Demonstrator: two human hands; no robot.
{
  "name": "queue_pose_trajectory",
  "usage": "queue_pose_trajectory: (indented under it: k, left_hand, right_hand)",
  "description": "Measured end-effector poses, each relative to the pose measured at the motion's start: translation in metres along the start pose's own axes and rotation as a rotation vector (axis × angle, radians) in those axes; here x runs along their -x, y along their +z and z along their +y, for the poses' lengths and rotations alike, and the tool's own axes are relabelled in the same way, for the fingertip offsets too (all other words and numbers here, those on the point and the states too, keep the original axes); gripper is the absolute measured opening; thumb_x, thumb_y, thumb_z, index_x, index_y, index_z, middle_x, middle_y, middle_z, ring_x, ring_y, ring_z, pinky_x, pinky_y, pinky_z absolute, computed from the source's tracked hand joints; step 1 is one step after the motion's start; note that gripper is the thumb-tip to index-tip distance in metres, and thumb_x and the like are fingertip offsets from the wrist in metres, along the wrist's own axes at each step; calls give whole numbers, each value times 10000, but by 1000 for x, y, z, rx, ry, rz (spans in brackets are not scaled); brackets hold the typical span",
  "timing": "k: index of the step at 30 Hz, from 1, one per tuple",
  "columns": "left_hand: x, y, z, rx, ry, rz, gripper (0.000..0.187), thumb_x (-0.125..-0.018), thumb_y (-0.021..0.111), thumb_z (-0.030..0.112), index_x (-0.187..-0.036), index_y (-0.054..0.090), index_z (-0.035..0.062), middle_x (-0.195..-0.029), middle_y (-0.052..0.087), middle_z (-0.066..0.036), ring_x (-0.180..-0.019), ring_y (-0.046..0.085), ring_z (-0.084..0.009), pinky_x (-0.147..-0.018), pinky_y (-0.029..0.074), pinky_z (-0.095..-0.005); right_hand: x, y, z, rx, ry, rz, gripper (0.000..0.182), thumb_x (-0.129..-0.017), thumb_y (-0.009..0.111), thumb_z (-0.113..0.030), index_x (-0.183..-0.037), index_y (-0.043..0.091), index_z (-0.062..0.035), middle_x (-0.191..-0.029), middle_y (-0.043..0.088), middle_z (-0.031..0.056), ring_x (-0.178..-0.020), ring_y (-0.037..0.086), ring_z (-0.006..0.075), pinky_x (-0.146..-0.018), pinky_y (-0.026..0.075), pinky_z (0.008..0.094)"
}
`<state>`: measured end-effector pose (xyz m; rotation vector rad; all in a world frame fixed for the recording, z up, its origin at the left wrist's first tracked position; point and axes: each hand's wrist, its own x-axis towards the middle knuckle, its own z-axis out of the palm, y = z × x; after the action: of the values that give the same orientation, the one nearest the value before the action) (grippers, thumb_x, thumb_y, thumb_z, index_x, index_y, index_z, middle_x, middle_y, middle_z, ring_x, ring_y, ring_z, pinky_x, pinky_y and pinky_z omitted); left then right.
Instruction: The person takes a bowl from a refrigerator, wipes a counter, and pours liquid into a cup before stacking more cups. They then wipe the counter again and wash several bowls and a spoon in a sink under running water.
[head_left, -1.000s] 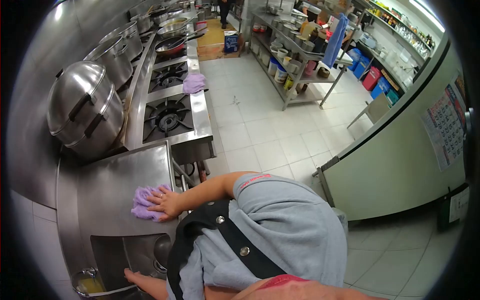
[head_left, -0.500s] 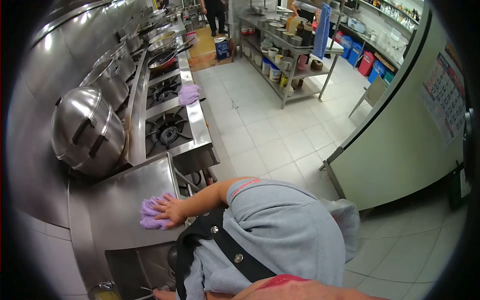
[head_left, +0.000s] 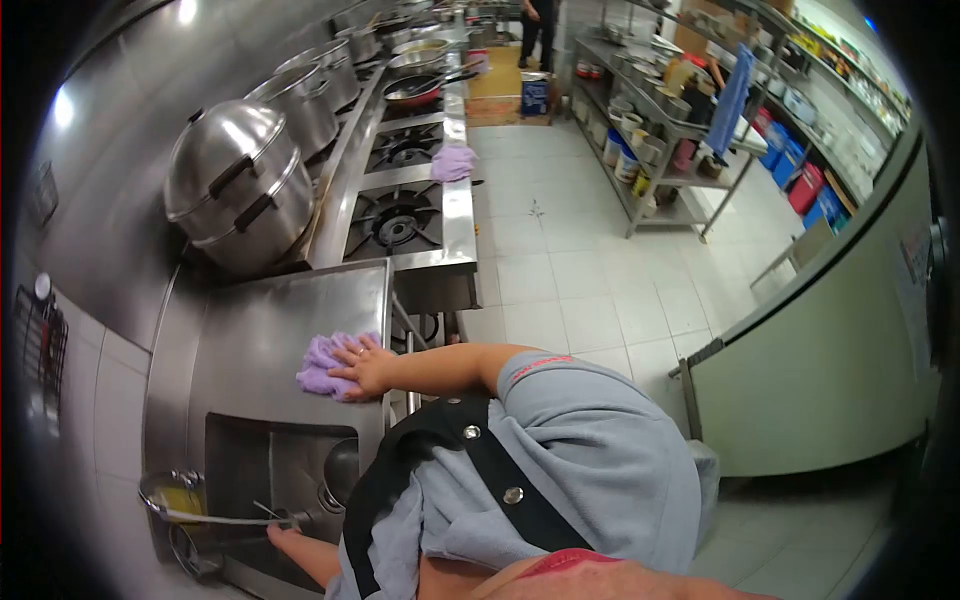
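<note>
My right hand (head_left: pixel 362 368) presses a bunched purple cloth (head_left: pixel 325 366) onto the steel counter (head_left: pixel 245 320), fingers spread over the top of it. A ring shows on one finger. Lower down, my left hand (head_left: pixel 288 535) reaches over the sink (head_left: pixel 238 450), its fingers closed at the end of the long pale faucet spout (head_left: pixel 225 519). My forearm and apron cover part of the sink. A dark rounded bowl (head_left: pixel 342 468) lies inside the sink at its right side. Near the spout's base, a wire-rimmed strainer (head_left: pixel 170 495) shows something yellow in it.
A big lidded steel pot (head_left: pixel 240 190) stands beyond the counter, beside the burners (head_left: pixel 398 222). Another purple cloth (head_left: pixel 453 163) hangs over the stove's front edge. Steel shelving (head_left: pixel 670 130) stands across the tiled aisle. A person (head_left: pixel 537 30) stands at the far end.
The view has tilted and shifted, bringing more of the sink and my left hand into sight. My right hand stays on the purple cloth, now nearer the counter's front edge.
</note>
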<state>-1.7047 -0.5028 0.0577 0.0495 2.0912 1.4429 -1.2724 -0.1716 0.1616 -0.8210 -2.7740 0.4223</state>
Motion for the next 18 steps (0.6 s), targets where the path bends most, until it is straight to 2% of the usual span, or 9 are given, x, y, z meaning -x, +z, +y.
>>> queue_pose_trajectory:
  k: [1, 3, 6, 9, 12, 13, 15, 17, 18]
  left_hand:
    - [1, -3, 0, 95, -50, -42, 448, -750, 500, 320, -1151, 469, 123, -1167, 503, -67, -971, 488, -263, -641, 389, -440]
    - [1, -10, -15, 406, -50, -68, 436, -743, 503, 325, -1141, 464, 151, -1198, 485, -54, -929, 490, -263, -598, 372, -431]
    - [3, -18, -21, 376, -209, 70, 450, -745, 503, 318, -1166, 438, 175, -1190, 467, -62, -853, 477, -252, -584, 362, -417]
    - [11, -17, -13, 375, -389, 230, 464, -748, 501, 319, -1184, 411, 191, -1166, 459, -48, -845, 459, -251, -587, 358, -409]
    - [2, -25, -36, 422, -243, 249, 433, -743, 517, 278, -1151, 443, 152, -1135, 462, -52, -883, 450, -263, -613, 363, -422]
    - [6, -24, -31, 503, -271, 299, 407, -742, 523, 261, -1126, 463, 141, -1122, 468, -59, -890, 454, -266, -617, 367, -422]
    - [-20, -35, -55, 603, -231, 266, 347, -734, 543, 239, -1060, 511, 121, -1104, 478, -63, -882, 461, -262, -617, 379, -419]
    - [-36, -43, -57, 509, -404, 313, 343, -728, 564, 245, -1042, 528, 109, -1127, 492, -54, -901, 460, -254, -649, 388, -408]
    - [-33, -48, -62, 542, -363, 320, 367, -744, 571, 248, -1078, 534, 100, -1144, 506, -62, -949, 469, -253, -714, 392, -404]
  right_hand:
    - [-1, -3, -1, -19, 19, -24, 696, -812, 439, -629, -1402, 371, -265, -1507, 194, 161, -1387, 149, 381, -1092, 83, 568]
    - [-2, -8, -4, -54, 66, -72, 726, -803, 428, -657, -1411, 357, -267, -1520, 153, 165, -1401, 92, 386, -1096, 51, 571]
    - [-2, -11, -8, -45, 131, -57, 741, -788, 456, -637, -1417, 348, -261, -1519, 156, 165, -1402, 86, 390, -1092, 59, 575]
    - [-4, -11, -11, -23, 177, -57, 749, -774, 487, -618, -1417, 346, -261, -1516, 161, 173, -1400, 90, 393, -1086, 59, 586]
    - [-5, -15, -13, 4, 190, -58, 747, -770, 494, -633, -1412, 351, -279, -1510, 170, 185, -1394, 113, 398, -1083, 59, 591]
    - [-6, -14, -14, 16, 190, -54, 749, -769, 489, -645, -1410, 355, -281, -1509, 168, 188, -1395, 113, 396, -1085, 58, 587]
    - [-6, -14, -13, 38, 188, -45, 754, -768, 477, -669, -1406, 362, -284, -1509, 166, 192, -1396, 112, 392, -1088, 55, 580]
    - [-8, -13, -16, 34, 205, -28, 759, -770, 454, -699, -1401, 371, -285, -1510, 164, 188, -1398, 112, 384, -1095, 52, 567]
    - [-8, -14, -18, 38, 213, -30, 753, -782, 432, -706, -1400, 380, -279, -1516, 162, 172, -1408, 81, 363, -1093, 25, 573]
